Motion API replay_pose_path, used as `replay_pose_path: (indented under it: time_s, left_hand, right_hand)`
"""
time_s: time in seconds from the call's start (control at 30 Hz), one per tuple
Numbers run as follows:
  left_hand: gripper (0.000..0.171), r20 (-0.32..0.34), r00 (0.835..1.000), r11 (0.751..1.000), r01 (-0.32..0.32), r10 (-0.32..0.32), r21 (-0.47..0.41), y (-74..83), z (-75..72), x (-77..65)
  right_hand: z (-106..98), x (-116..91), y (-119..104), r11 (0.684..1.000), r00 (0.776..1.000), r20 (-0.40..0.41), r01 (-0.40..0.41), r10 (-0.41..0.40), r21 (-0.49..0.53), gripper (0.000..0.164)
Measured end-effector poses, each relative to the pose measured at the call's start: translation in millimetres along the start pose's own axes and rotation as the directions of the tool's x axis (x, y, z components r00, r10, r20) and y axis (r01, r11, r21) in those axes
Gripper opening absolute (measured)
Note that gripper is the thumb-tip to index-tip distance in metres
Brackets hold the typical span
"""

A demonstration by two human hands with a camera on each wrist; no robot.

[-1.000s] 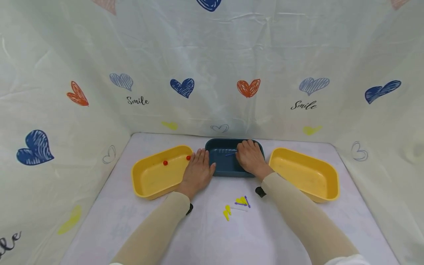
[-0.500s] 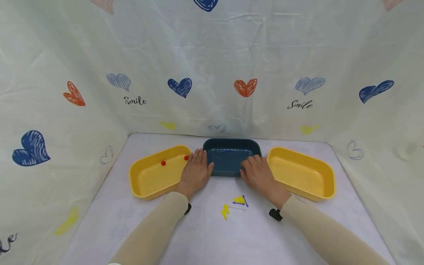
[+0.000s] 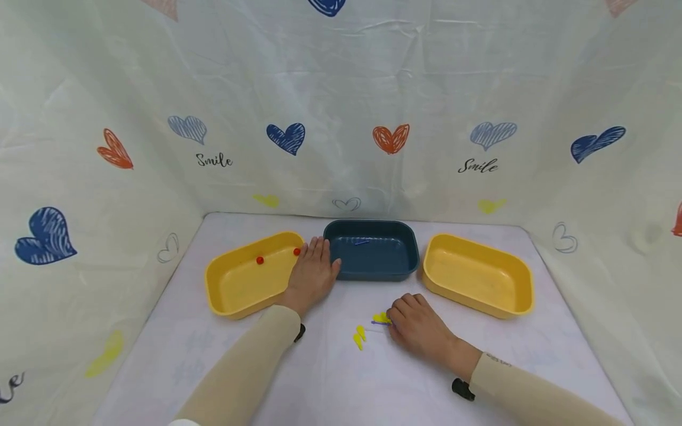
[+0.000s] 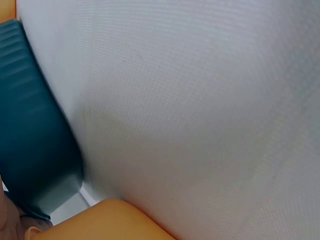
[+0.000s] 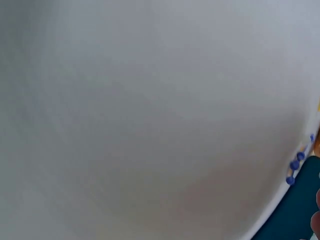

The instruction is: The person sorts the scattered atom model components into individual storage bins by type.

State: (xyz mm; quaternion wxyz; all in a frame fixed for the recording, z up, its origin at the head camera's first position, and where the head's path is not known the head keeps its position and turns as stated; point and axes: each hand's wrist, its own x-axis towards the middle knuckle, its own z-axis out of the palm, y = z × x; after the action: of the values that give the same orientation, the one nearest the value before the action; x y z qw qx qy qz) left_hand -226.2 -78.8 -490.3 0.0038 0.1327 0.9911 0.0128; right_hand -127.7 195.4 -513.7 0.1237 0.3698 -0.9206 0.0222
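My left hand [image 3: 311, 275], fingers straight, rests between the left yellow tray [image 3: 224, 307] and the dark teal tray [image 3: 373, 277], fingertips over their neighbouring edges. Two small red balls, one of them a red ball [image 3: 260, 260] lying apart from the fingers, are in the left yellow tray. A short blue stick [image 3: 362, 242] lies in the teal tray. My right hand [image 3: 421, 325] is low over the table, its bent fingers right at a purple ball-ended stick [image 3: 380, 323]; I cannot tell whether they grip one. The right wrist view shows blue ball ends [image 5: 295, 165] beside the fingertips.
Several yellow teardrop-shaped pieces [image 3: 357, 341] and a thin white stick [image 3: 375, 331] lie left of the right hand. A second yellow tray [image 3: 479, 302] stands at the right. Behind the table hangs a white curtain [image 3: 330, 89] with printed hearts.
My right hand has come out of the teal tray, leaving the blue stick there, and moved toward me to the purple sticks. The left hand has stayed at the tray edges.
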Motion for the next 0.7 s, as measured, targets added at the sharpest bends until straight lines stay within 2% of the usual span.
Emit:
replay_pose_path:
  time_s: [0.23, 0.43, 0.7]
  left_hand:
    - [0.070, -0.005, 1.000, 1.000, 0.004, -0.004, -0.009, -0.3, -1.8, -0.7]
    - [0.070, -0.003, 1.000, 1.000, 0.013, -0.013, -0.001, 1.0, -1.1, -0.2]
    - [0.070, 0.002, 1.000, 1.000, 0.016, -0.016, -0.009, 0.7, -1.1, 0.1]
  right_hand:
    - [7.5, -6.7, -4.2, 0.998, 0.998, 0.008, 0.055, -0.055, -0.006, 0.023]
    - [6.3, -7.3, -3.7, 0.997, 0.996, 0.060, 0.070, -0.069, -0.012, 0.021]
    - [7.0, -7.6, -4.1, 0.997, 0.994, 0.082, 0.073, -0.071, -0.020, 0.020]
